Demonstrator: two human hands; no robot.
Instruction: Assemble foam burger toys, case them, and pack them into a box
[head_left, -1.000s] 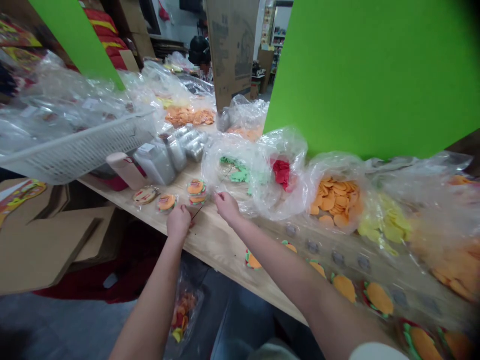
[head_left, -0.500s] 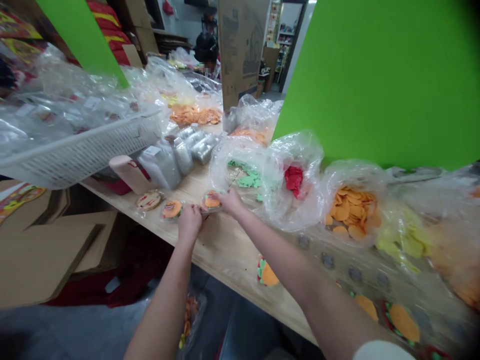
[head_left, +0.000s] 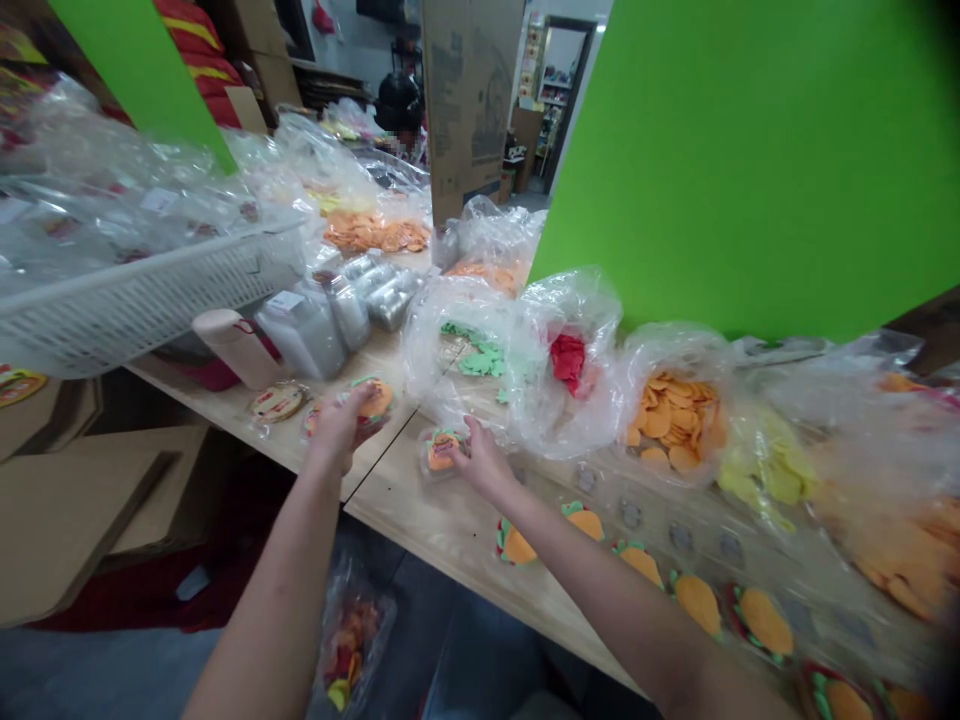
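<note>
Right now, the person's left hand (head_left: 339,428) is gripping a small foam burger piece in clear film (head_left: 373,400), with its fingers curled around it, near the front edge of the light wooden worktop (head_left: 420,510). The right hand (head_left: 480,462) is resting its fingertips on a second film-wrapped foam burger with an orange bun (head_left: 442,450), which is lying on the worktop; whether that hand is closing on it, I cannot tell. Just behind it, a puffy clear bag of green foam shapes (head_left: 476,350) is slumping beside a bag of red foam pieces (head_left: 568,360) and a bag of orange foam discs (head_left: 671,420). Unwrapped foam burgers with green edging (head_left: 640,565) are lying in a row toward the right of the front edge, beneath the right forearm (head_left: 585,570). The main risks look like slippery film letting the left-hand piece slide out and drop over the edge, and that low forearm catching and knocking the row out of line. A careless reach could also tip the slack bags and spill their loose pieces.
</note>
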